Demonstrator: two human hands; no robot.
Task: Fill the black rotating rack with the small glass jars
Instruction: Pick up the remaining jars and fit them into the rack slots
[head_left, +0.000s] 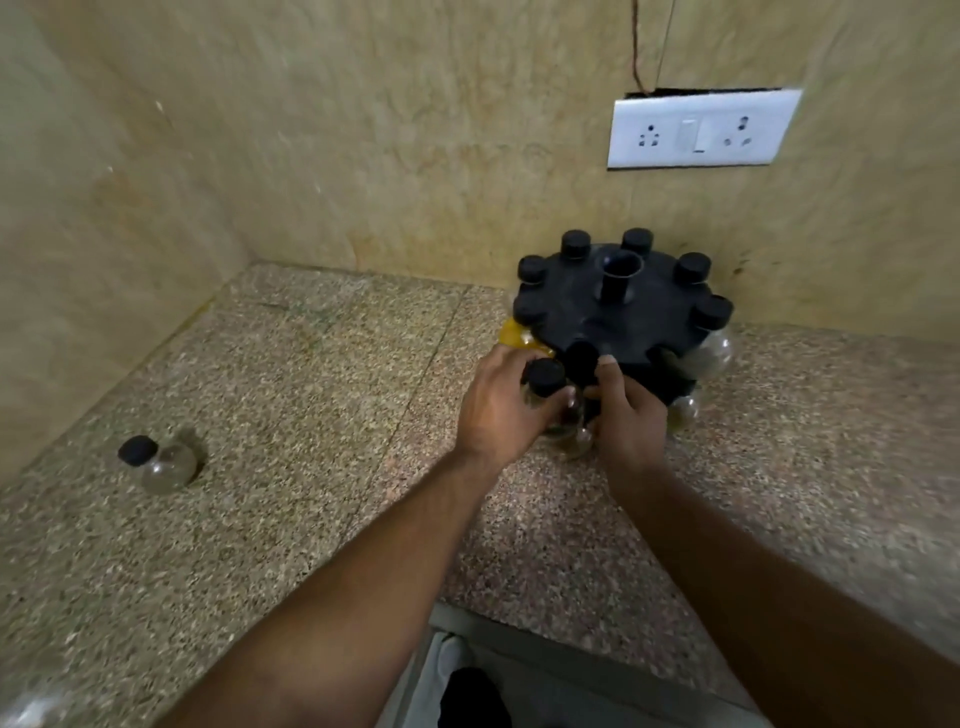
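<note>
Head view: one camera, looking down at a corner of the counter (311, 415).
Rack (618, 306): black and round, far right on the counter against the wall (363, 156), with black-capped jars hanging round its rim.
Yellow jar (517, 335): on the rack's left side, just beyond the left hand.
Left hand (498, 410): wrapped round the held jar (543, 376), right at the rack's near edge, cap up.
Right hand (631, 415): tight against the rack's near side, thumb up beside another cap. Its fingers are hidden, so I cannot tell if it grasps anything.
Loose jar (161, 465): far off to the left on the counter, clear glass, black cap, tilted.
Socket plate (701, 130): white, on the wall above the rack.
</note>
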